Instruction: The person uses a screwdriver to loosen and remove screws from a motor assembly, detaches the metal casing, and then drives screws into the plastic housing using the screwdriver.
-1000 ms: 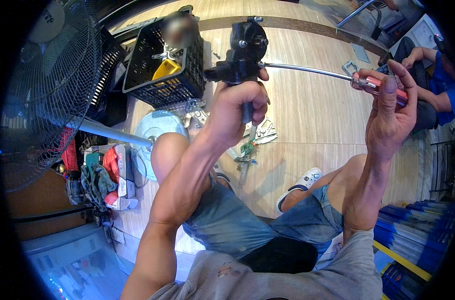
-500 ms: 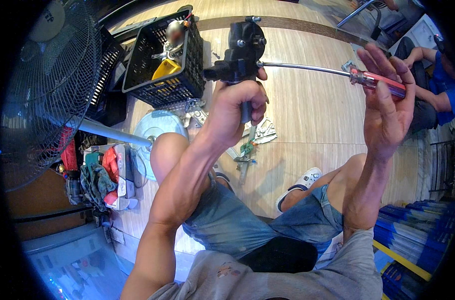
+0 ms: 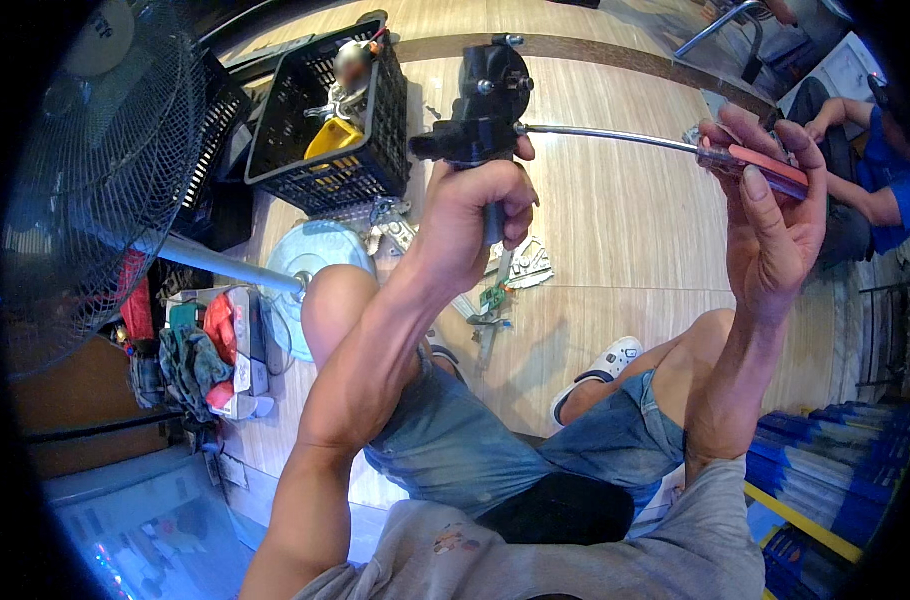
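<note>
My left hand point(image 3: 480, 208) is wrapped round the lower part of a black mechanical part point(image 3: 490, 90) with several metal screws and studs on it. A dark grey cylindrical end point(image 3: 494, 222) of it shows below my fist. A long-shafted screwdriver point(image 3: 615, 136) reaches level from the right, its tip against a metal screw low on the part's right side. My right hand point(image 3: 775, 200) holds the red, clear-ended handle point(image 3: 760, 166) between thumb and fingers. The part is held up in the air above the floor.
A black plastic crate point(image 3: 325, 120) with a yellow piece stands at the back left. A caged fan point(image 3: 105, 180) on a round pale blue base point(image 3: 325, 245) is at the left. Metal pieces point(image 3: 530, 262) lie on the floor. A person in blue point(image 3: 890, 180) sits at the right.
The screwdriver handle has turned a little about its length, and my right thumb and fingers have shifted on it. My left hand and the black part stay almost still.
</note>
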Demonstrator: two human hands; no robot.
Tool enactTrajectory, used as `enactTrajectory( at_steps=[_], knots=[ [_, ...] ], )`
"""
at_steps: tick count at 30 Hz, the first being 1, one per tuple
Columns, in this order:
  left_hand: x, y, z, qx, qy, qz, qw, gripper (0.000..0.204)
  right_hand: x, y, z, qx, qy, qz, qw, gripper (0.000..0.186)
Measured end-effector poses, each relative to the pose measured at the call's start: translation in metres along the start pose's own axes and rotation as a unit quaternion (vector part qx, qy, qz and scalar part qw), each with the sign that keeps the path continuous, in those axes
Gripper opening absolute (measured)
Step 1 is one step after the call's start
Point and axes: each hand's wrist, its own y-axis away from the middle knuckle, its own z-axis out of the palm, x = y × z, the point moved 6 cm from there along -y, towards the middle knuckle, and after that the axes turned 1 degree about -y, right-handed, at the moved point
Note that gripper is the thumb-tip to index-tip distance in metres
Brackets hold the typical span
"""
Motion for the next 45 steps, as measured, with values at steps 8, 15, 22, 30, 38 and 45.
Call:
enactTrajectory(
  at_steps=[8,15,22,30,38,45],
  knots=[
    [0.0,0.001,-0.002,0.01,-0.008,0.002,1.0,0.031,0.001,0.001,0.005,0.047,0.018,0.032,0.998,0.033],
    [0.0,0.002,-0.003,0.014,-0.024,-0.003,1.0,0.031,0.009,0.007,-0.015,-0.011,0.111,0.079,0.991,0.035],
    [0.0,0.002,0.001,0.009,-0.021,-0.007,1.0,0.032,0.0,0.0,-0.001,0.062,-0.055,0.008,0.997,0.034],
    [-0.002,0.002,0.0,0.042,-0.033,-0.007,0.999,0.037,0.006,0.003,-0.011,0.021,0.038,0.024,0.999,0.037],
    [-0.001,0.002,-0.002,0.02,-0.027,-0.002,0.999,0.03,0.007,0.006,-0.014,-0.041,0.071,0.067,0.994,0.037],
    [-0.002,0.001,-0.001,0.014,-0.028,-0.003,0.999,0.029,0.0,0.002,0.0,0.021,-0.042,-0.005,0.999,0.035]
  ],
)
